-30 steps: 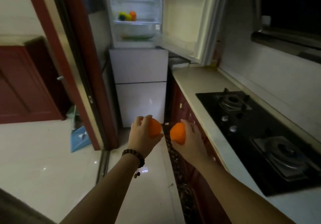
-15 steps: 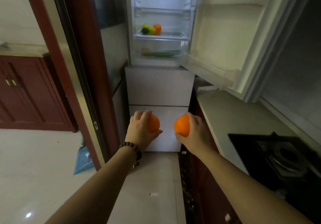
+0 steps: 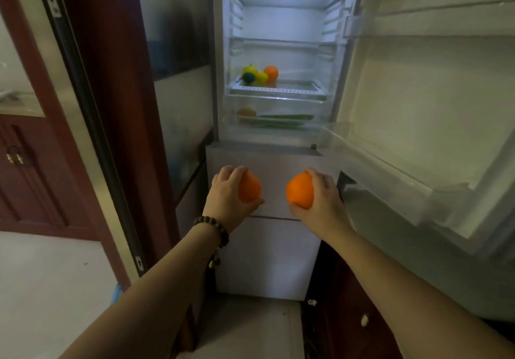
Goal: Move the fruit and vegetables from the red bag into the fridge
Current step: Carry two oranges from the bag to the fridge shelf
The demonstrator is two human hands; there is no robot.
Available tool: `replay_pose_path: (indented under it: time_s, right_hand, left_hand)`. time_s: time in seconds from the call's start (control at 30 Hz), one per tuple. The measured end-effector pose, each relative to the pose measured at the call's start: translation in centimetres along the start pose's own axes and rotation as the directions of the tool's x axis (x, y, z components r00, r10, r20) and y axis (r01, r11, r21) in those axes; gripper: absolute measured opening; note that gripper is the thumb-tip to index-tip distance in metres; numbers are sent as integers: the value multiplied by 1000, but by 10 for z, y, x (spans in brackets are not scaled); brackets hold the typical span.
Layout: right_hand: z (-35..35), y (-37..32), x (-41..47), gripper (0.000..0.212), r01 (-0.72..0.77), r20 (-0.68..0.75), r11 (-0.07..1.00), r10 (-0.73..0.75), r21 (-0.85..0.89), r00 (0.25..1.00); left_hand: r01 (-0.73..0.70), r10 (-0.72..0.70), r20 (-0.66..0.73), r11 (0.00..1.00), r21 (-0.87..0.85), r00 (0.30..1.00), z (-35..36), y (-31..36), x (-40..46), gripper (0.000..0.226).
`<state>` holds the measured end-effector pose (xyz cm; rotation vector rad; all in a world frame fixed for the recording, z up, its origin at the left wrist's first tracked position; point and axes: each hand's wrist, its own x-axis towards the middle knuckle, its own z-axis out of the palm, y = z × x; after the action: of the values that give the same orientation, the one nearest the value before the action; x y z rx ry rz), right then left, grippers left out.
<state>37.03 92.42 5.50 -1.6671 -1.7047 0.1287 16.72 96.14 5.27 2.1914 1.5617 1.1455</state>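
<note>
Oranges fill both our hands, one apiece, so that a single trip to the fridge (image 3: 278,152) carries two fruits instead of one. Our left hand (image 3: 227,198) curls round the left orange (image 3: 250,188) from the outer side, thumb beneath it, and our right hand (image 3: 323,199) cups the right orange (image 3: 299,190) the same way, which leaves the inner faces of both fruits bare and turned toward each other. We hold them out in front of the closed lower drawers, below the lit upper compartment, whose door (image 3: 418,107) stands swung wide to the right, so the way in is free. On the lowest shelf (image 3: 295,88) a third orange (image 3: 271,72) sits with two yellow fruits (image 3: 260,75) and a dark green one (image 3: 248,77), crowded to the left; we judge the bare right part of that shelf the natural place for ours. In the crisper drawer (image 3: 278,124) beneath lie a long green vegetable (image 3: 284,117) and a brownish fruit (image 3: 246,113). The red bag is out of sight.
</note>
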Motion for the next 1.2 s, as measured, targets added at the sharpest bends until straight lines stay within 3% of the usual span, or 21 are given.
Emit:
replay_pose_path:
  time_s: [0.47, 0.77, 1.0, 1.2]
  right_hand:
    - [54, -4, 294, 86, 69, -137, 997, -67, 15, 988]
    - [60, 27, 412, 84, 34, -136, 997, -44, -76, 990]
    - [59, 66, 519, 80, -28, -223, 995, 6, -95, 975]
    - [66, 106, 627, 77, -118, -212, 993, 113, -7, 971]
  left_hand:
    - [-104, 83, -156, 986, -132, 984, 11, -59, 296, 75]
    - [-222, 195, -166, 962, -159, 967, 45, -74, 432, 84]
    - [-306, 298, -140, 951, -38, 944, 80, -76, 531, 87]
    - [-257, 264, -79, 962, 86, 961, 119, -69, 631, 91]
